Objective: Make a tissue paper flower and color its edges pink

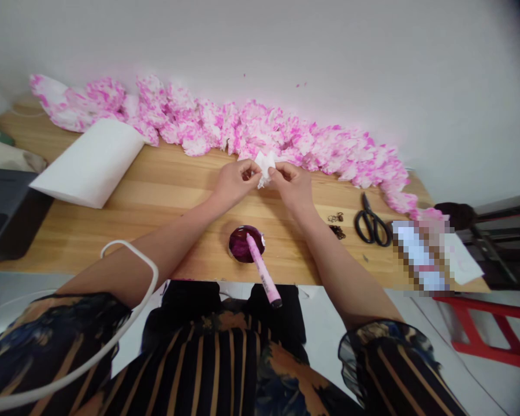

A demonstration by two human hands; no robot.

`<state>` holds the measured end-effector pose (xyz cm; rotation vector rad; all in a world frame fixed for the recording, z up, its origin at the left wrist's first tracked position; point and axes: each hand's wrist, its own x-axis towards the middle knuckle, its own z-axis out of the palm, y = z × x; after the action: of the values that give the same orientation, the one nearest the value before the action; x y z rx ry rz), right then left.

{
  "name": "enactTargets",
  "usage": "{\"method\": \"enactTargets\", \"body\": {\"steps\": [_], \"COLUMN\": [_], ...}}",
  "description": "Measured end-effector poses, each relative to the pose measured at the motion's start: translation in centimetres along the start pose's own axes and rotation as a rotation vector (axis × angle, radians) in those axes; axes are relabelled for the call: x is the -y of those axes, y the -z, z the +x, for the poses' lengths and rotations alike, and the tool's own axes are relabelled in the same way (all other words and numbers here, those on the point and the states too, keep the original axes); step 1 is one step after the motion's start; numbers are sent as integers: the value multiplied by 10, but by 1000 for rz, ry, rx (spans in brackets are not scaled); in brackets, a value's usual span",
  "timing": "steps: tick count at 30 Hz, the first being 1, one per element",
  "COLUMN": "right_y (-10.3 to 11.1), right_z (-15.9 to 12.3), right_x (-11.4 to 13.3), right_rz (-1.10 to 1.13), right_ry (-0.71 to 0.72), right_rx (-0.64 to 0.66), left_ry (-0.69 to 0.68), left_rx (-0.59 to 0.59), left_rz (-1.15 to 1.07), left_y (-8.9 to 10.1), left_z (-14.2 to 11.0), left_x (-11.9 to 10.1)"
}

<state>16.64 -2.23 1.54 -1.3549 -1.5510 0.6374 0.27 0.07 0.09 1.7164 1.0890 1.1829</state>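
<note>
Both hands meet at the middle of the wooden table with pale striped grain, and between them, in the head view, is a small, crumpled piece of thin white paper. The left hand pinches its left side, thumb against fingertips; the right hand has its right side, thumb pressed on top and fingers curled in. The paper stands up a little between the two grips, ragged at its lower end, right in front of a long bank of ruffled pink-and-white paper blooms that runs along the wall from left to right.

Nearer the body, between the forearms, there's a small round dish with dark purple inside; a pink marker pen with a black end leans across its rim, tip over the dish, black end out past the table edge. Over to the right, two little clusters of thin dark loops lie just beside a pair of black-handled scissors, blades pointing away from the person. Further right, a pixelated patch hides something, with a white sheet beside it. Out left, a folded stack of white paper sits slantwise near a dark grey box.
</note>
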Motion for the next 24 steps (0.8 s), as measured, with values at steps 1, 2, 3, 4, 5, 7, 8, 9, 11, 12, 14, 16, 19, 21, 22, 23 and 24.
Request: {"method": "enactTargets", "body": {"steps": [1,2,3,4,5,7,8,9,11,12,14,16,19,21,22,23,24], "right_y": [0,0,0,0,-1,0,0,0,-1,-1,-1,-2,-2,-2,-2,-1,-1], "right_z": [0,1,1,1,2,2,1,1,0,-1,-2,-2,-1,0,1,1,2], "right_x": [-1,-3,-5,-7,-8,-9,-9,-8,-6,-4,-2,-1,-3,-7,-8,-9,-10], "right_rz": [34,74,113,144,165,169,155,133,67,33,-11,-21,16,60,80,94,97], "right_ry": [-13,-28,-44,-57,-69,-77,-72,-59,-21,2,41,54,17,-12,-21,-27,-27], "right_rx": [-2,-4,-1,5,13,16,12,7,6,14,30,39,41,37,35,34,31], "left_ry": [4,10,16,22,27,30,30,30,34,38,44,46,53,55,52,46,40], "left_rx": [0,-1,-2,-2,-1,-3,-6,-9,-9,-8,-5,-8,-17,-22,-20,-13,-1], "left_rz": [-17,-37,-58,-79,-97,-126,-136,-143,-143,-136,-116,-96,-99,-104,-98,-85,-66], "left_y": [0,-1,-1,-1,-1,-1,-1,-2,-2,-2,-3,-3,-3,-3,-3,-2,-2], "left_z": [0,1,1,2,2,3,3,3,3,3,3,4,5,5,5,4,3], "left_x": [1,1,2,2,3,3,4,4,6,7,10,13,14,12,11,9,7]}}
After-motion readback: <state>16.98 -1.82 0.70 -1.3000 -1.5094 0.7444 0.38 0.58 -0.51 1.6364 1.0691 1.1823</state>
